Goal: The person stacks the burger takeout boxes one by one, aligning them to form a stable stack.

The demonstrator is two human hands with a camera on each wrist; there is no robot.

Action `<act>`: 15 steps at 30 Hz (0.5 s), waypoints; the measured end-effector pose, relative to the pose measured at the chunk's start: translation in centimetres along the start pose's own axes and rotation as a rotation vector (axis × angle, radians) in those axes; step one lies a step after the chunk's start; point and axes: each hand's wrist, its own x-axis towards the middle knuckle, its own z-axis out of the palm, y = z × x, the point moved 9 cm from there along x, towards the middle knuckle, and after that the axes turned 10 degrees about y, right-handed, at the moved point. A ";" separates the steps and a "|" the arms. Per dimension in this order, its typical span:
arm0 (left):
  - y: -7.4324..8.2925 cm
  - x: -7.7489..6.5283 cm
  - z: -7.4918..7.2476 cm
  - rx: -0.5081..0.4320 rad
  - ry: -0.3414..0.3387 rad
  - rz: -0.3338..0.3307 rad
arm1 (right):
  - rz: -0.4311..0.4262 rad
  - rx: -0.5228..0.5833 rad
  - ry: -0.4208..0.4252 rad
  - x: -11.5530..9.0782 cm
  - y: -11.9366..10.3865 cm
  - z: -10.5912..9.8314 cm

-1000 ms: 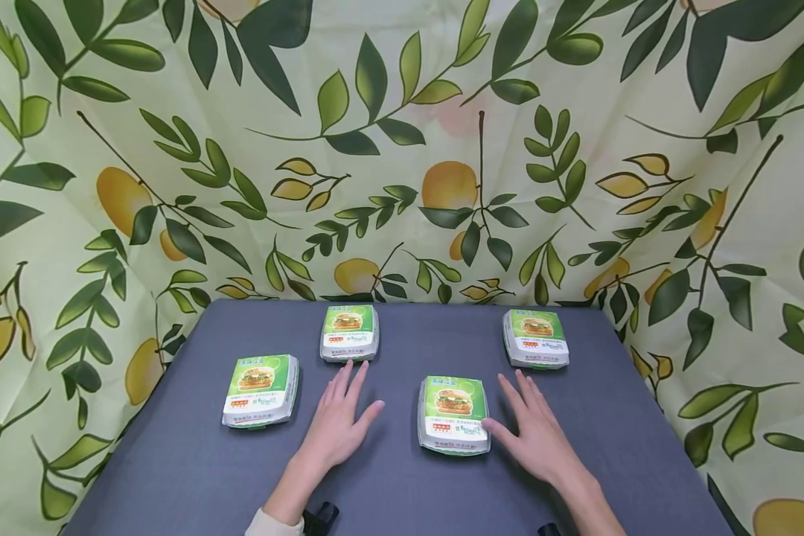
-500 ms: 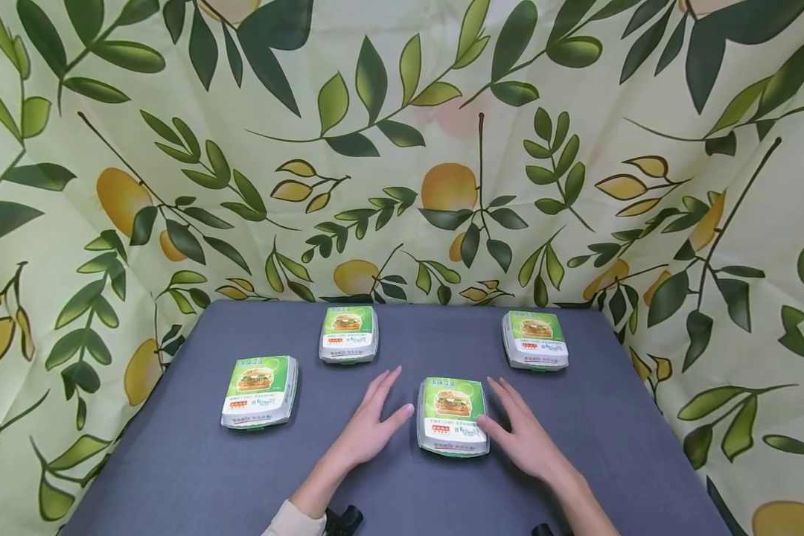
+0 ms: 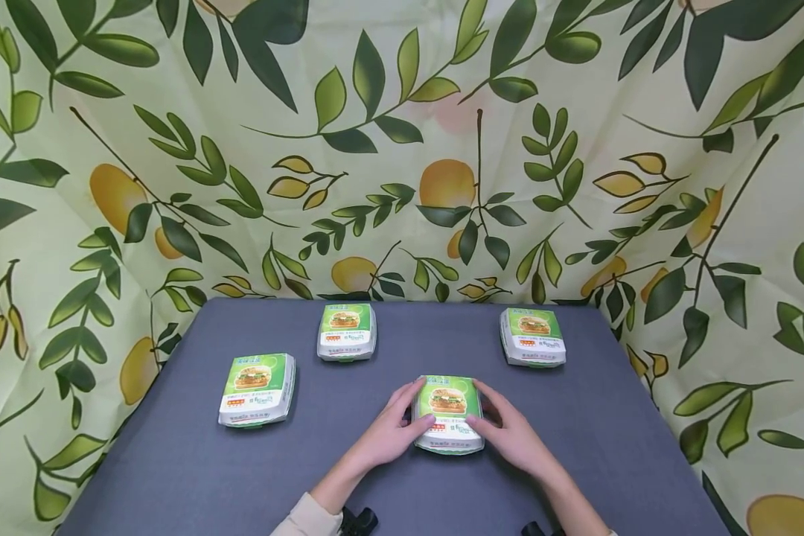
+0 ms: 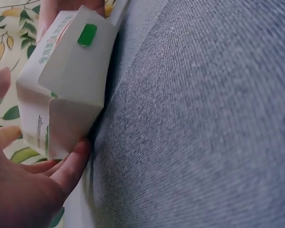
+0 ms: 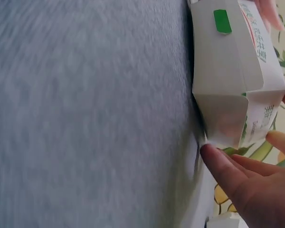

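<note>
A small burger box [image 3: 450, 408] with a green top and a burger picture stands at the middle front of the table. My left hand [image 3: 390, 432] holds its left side, thumb over the near top edge. At its right side my right hand [image 3: 513, 435] holds it the same way. Up close in the left wrist view, the fingers [image 4: 73, 166] touch the low side edge of the white box [image 4: 78, 61], which has a green tab. From the right wrist, the fingers [image 5: 223, 166] meet the opposite end of that box [image 5: 228, 61]. It sits on the cloth.
Three matching burger boxes stand apart: one at left [image 3: 257, 390], one at back centre [image 3: 347, 332] and one at back right [image 3: 532, 337]. A dark blue-grey cloth covers the table [image 3: 194, 484]. Behind and beside it hangs a leaf-and-fruit patterned curtain [image 3: 402, 164].
My left hand has moved right from below the back-centre box to the front burger box. The right hand has shifted slightly left, and both now hold the front box from its sides.
</note>
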 end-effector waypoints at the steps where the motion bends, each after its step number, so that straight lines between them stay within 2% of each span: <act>1: -0.2 0.0 0.0 0.009 0.001 -0.004 | 0.004 0.018 -0.001 0.0 -0.1 0.2; 6: -0.9 0.0 -0.4 0.040 0.015 -0.017 | 0.005 0.093 -0.011 0.4 -0.7 1.2; 15: -1.0 -0.6 -1.7 0.053 0.021 -0.031 | -0.002 0.090 -0.026 0.6 -1.2 2.2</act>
